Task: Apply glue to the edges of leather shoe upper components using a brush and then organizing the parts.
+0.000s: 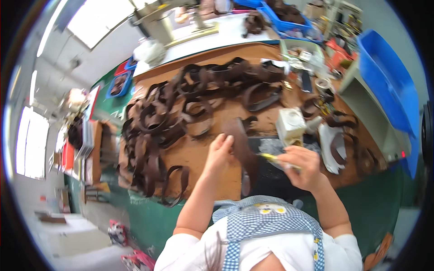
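My left hand (pixel 219 152) pinches the edge of a brown leather strap (pixel 244 149), which curves down in front of me over the table's near edge. In my right hand (pixel 304 166) is a slim yellow-handled tool (pixel 270 157), its tip pointing left at the strap's edge; blur hides what kind it is. Whether the tip touches the strap, I cannot tell. Just beyond my right hand stands a white squarish container (pixel 290 123). Under the right hand lies a black mat (pixel 275 178) with a crumpled clear sheet (pixel 270 146) on it.
Many coiled brown straps (pixel 153 119) cover the table's left and far side. At right are a phone (pixel 306 82), a tape roll (pixel 323 83), a white sheet (pixel 332 149) and more strap pieces. A blue bin (pixel 391 81) stands at far right. A machine (pixel 196 25) sits at the back.
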### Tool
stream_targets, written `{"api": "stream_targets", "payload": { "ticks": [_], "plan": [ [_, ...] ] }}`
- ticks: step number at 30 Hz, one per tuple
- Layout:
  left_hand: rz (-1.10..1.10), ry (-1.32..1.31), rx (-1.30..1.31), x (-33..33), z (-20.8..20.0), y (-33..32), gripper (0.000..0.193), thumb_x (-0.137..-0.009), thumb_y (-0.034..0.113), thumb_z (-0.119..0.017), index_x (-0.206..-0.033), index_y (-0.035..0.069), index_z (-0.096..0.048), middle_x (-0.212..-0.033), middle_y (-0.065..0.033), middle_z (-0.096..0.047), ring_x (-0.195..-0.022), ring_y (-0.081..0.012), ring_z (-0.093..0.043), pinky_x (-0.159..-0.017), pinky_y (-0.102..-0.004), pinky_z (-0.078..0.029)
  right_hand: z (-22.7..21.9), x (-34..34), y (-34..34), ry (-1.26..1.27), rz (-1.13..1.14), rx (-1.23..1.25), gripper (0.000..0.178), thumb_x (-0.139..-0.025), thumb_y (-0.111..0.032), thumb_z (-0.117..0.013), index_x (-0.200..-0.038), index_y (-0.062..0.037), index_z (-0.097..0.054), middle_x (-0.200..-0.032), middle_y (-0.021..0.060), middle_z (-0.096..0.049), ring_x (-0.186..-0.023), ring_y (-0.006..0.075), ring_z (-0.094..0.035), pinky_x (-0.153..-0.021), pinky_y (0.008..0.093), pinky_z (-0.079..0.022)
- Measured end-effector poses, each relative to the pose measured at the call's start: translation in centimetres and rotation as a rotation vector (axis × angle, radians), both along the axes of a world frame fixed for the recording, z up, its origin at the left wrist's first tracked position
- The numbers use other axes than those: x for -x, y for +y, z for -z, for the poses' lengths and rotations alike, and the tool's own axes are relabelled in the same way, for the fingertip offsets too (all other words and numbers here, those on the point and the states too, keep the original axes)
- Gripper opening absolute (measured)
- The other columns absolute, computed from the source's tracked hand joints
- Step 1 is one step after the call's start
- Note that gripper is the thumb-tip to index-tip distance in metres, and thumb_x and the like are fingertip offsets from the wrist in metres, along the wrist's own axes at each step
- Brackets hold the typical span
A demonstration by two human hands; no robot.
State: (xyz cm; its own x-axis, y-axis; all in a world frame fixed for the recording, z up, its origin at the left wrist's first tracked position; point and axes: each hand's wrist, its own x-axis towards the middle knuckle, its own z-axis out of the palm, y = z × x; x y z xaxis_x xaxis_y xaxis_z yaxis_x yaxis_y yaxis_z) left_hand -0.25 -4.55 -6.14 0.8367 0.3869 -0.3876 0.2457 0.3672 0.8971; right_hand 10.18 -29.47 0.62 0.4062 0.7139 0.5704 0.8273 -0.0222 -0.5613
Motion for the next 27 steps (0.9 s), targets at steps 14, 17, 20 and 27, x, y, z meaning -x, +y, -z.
{"api": "stream_targets", "payload": {
  "ticks": [14, 17, 20, 27],
  "plan": [
    [-0.546, -0.641, 0.106, 4.4, 0.8, 8.9, 0.028, -0.095, 0.001, -0.057, -0.122, 0.006, -0.052, -0.113, -0.0068, -0.064, -0.098, -0.0180, -0.065, -0.084, -0.0324, -0.056, 6.5, -0.3, -2.9, 0.664, 0.351, -0.077, 0.013, -0.097, -0.002, -0.055, -0.102, 0.0051, -0.065, -0.092, 0.0103, -0.064, -0.066, 0.0149, -0.064, -0.057, 0.0255, -0.054],
    [-0.630, -0.802, 0.139, 4.0, 3.6, 13.7, 0.029, -0.095, 0.000, -0.055, -0.123, 0.007, -0.053, -0.117, -0.0069, -0.063, -0.105, -0.0195, -0.063, -0.090, -0.0356, -0.054, 6.8, -0.3, -2.9, 0.643, 0.382, -0.061, 0.013, -0.096, -0.002, -0.055, -0.102, 0.0046, -0.065, -0.092, 0.0104, -0.064, -0.065, 0.0149, -0.064, -0.056, 0.0251, -0.053],
    [-0.826, -0.936, 0.236, 3.7, 11.8, 19.1, 0.031, -0.095, -0.003, -0.055, -0.124, 0.006, -0.053, -0.122, -0.0104, -0.061, -0.113, -0.0232, -0.059, -0.099, -0.0412, -0.050, 6.4, -0.3, -2.6, 0.611, 0.422, -0.041, 0.012, -0.096, -0.002, -0.056, -0.101, 0.0042, -0.065, -0.089, 0.0096, -0.064, -0.064, 0.0145, -0.064, -0.055, 0.0246, -0.051],
    [-1.192, -0.499, 0.732, 5.7, 24.3, 22.3, 0.023, -0.096, 0.002, -0.053, -0.116, -0.008, -0.056, -0.121, -0.0197, -0.061, -0.115, -0.0337, -0.059, -0.106, -0.0495, -0.048, 9.0, -1.0, -4.2, 0.656, 0.522, 0.033, 0.014, -0.097, -0.007, -0.057, -0.100, 0.0035, -0.066, -0.079, 0.0063, -0.067, -0.061, 0.0114, -0.064, -0.055, 0.0232, -0.049]
  ]
}}
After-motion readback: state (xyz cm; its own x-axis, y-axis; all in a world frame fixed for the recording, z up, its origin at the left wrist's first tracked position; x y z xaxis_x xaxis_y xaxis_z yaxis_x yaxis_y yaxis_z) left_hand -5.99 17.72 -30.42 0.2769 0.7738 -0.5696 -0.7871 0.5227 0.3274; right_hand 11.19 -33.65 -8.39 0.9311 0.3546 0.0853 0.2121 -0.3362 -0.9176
